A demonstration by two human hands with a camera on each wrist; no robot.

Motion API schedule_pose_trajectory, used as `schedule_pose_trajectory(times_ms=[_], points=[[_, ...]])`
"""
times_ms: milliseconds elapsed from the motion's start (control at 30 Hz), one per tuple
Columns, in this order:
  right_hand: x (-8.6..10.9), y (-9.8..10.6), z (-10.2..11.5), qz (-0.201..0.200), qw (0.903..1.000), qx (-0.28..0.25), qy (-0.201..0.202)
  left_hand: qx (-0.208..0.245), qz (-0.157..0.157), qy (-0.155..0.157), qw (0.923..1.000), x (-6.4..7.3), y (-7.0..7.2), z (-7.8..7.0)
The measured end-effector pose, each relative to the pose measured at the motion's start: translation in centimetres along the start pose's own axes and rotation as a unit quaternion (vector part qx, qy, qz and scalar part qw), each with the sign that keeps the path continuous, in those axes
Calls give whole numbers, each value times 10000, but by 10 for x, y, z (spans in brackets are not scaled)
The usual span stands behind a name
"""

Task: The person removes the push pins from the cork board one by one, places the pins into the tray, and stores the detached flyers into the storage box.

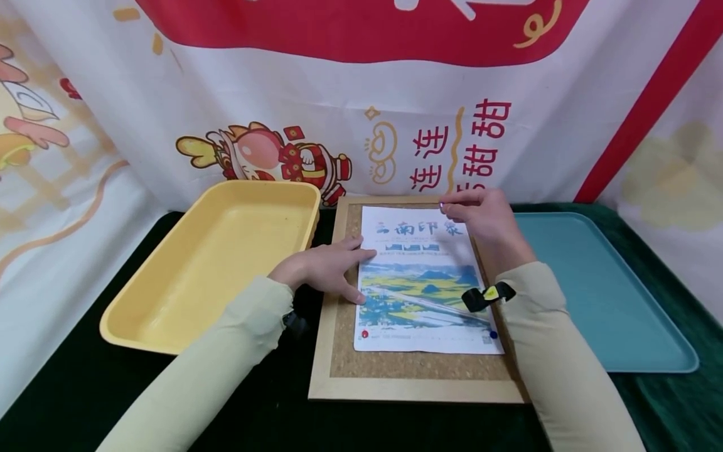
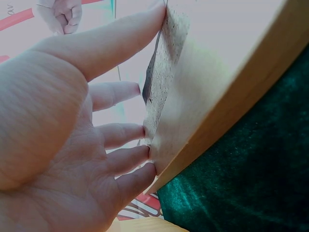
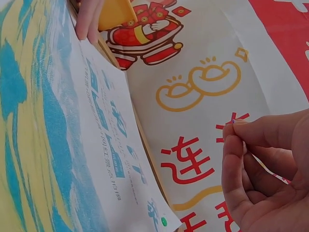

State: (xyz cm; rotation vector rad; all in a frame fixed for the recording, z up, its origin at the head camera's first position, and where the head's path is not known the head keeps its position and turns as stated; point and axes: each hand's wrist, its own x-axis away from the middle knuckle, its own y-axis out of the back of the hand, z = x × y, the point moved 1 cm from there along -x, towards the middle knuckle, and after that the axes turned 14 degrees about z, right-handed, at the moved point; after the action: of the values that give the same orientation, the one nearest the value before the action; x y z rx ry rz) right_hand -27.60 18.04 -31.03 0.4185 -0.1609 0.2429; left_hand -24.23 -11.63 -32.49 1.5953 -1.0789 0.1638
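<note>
A printed landscape poster (image 1: 423, 289) lies on a wood-framed cork board (image 1: 395, 365). My left hand (image 1: 330, 267) rests at the poster's left edge, fingers spread and straight; in the left wrist view the fingertips touch the cork and wooden frame (image 2: 193, 87). Between thumb and index finger my right hand (image 1: 486, 216) pinches a small purple pushpin (image 3: 233, 122), held above the top right of the board and mostly hidden by the fingertips. A red pushpin (image 1: 364, 334) sits at the poster's bottom left, a blue one (image 1: 494, 334) at bottom right, and a green one (image 3: 164, 222) at the top right corner.
To the left stands a deep yellow tray (image 1: 209, 270), close to the board. A flat teal tray (image 1: 610, 295) lies on the right, partly behind my right arm. Dark green cloth (image 1: 260, 408) covers the table, and a printed banner (image 1: 316, 88) hangs behind.
</note>
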Motion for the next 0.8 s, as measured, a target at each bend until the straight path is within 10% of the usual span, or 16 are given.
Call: schedule_pose_trajectory(times_ms=[800], points=[[4,9,-6,-91,9996,-228,122,40,43,64,10000,-2,0,2]])
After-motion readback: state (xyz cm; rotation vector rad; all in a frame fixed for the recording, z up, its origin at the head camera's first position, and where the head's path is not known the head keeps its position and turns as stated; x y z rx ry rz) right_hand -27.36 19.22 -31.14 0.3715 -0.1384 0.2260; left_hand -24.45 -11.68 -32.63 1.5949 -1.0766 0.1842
